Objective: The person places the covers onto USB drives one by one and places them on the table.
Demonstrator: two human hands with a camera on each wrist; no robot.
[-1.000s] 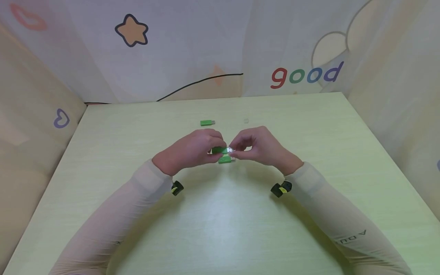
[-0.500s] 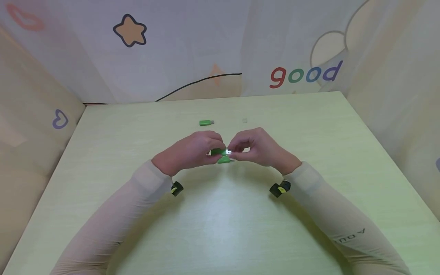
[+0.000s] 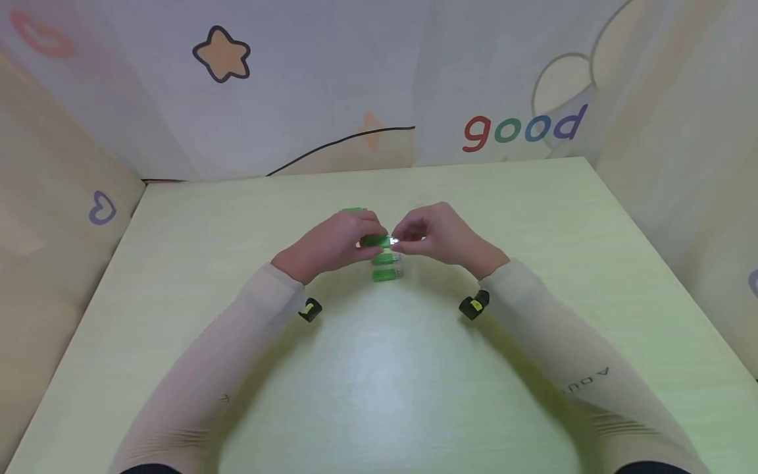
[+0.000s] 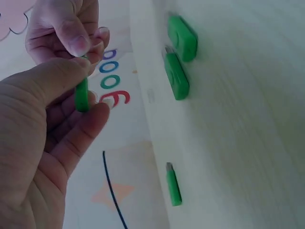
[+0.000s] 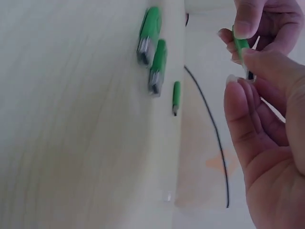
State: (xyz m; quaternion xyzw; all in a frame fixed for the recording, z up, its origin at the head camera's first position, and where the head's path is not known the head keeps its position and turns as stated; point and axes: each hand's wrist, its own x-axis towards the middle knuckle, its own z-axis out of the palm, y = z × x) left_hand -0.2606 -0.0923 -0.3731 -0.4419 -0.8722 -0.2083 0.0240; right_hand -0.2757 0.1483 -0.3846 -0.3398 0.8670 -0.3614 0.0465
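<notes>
My left hand (image 3: 337, 245) pinches a green USB stick (image 3: 376, 241) between thumb and fingers, above the table. Its metal connector points right, toward my right hand (image 3: 445, 238), whose thumb and fingertips pinch at that end. Whether a clear cap sits between those fingertips is hard to tell. Two more green USB sticks, a nearer one (image 3: 385, 274) and a farther one (image 3: 383, 259), lie side by side just below the held one. A third stick (image 4: 174, 185) lies farther back, mostly hidden behind my left hand in the head view.
A small clear piece (image 5: 167, 196) lies on the pale tabletop (image 3: 367, 368) toward the back; my right hand hides it in the head view. Printed curtains (image 3: 331, 79) hang along the back and both sides of the table.
Both hands have moved together toward the back of the table with the held USB stick. The two near sticks now show below them, while the back stick is mostly covered.
</notes>
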